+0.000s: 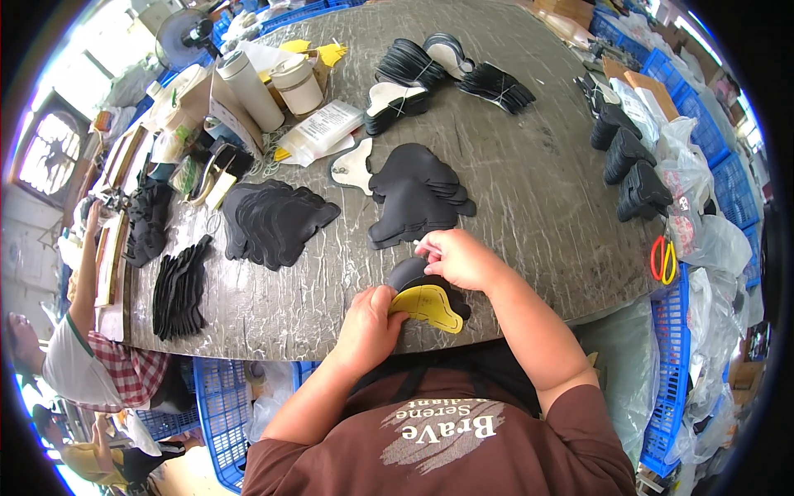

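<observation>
Near the table's front edge, my left hand [365, 327] grips a curved yellow template [428, 307] together with the black cut piece [408, 273] under it, thumb on top. My right hand [456, 259] is closed in a pinch just above that black piece's far edge. A small pale tip shows at its fingers, too small to name. Beyond both hands lies a fanned stack of black cut pieces [416, 188], with a white template [354, 168] beside it. To the left, another black stack [275, 221] is spread out, next to a row of narrow black strips [182, 289].
Tied black bundles [409, 64] lie at the far side, and more bundles [637, 169] at the right edge near red-and-yellow scissors [663, 259]. A grey bottle [251, 89], a white tub [296, 84] and a paper packet [322, 131] stand back left. Another person [74, 355] works at left.
</observation>
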A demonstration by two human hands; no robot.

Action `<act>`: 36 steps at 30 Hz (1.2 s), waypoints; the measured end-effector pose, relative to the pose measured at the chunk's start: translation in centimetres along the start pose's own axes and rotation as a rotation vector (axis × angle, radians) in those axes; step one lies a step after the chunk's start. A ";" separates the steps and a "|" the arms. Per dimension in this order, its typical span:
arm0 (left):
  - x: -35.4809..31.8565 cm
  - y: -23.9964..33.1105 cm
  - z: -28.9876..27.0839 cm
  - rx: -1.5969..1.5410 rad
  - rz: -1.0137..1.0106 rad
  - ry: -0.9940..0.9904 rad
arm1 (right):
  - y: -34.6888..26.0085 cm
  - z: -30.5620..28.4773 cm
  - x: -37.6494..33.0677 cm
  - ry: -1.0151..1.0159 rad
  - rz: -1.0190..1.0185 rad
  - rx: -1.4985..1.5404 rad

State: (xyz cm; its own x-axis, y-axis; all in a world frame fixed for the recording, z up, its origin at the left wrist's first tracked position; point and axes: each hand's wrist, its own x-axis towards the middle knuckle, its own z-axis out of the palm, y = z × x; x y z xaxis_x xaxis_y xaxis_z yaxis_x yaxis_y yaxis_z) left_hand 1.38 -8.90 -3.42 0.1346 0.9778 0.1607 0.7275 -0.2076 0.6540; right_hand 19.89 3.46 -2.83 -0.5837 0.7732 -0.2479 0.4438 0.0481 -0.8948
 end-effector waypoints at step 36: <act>-0.7 -0.2 0.3 0.029 0.128 0.073 | 1.4 4.2 -9.6 0.535 -0.233 -0.540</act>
State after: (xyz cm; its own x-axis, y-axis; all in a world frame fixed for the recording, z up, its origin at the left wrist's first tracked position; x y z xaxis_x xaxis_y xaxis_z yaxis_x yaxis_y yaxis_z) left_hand 1.31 -9.56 -3.86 0.1791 0.9384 0.2955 0.7268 -0.3286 0.6031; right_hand 23.28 -6.56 -3.21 -0.3568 0.8977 0.2584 0.6988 0.4401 -0.5639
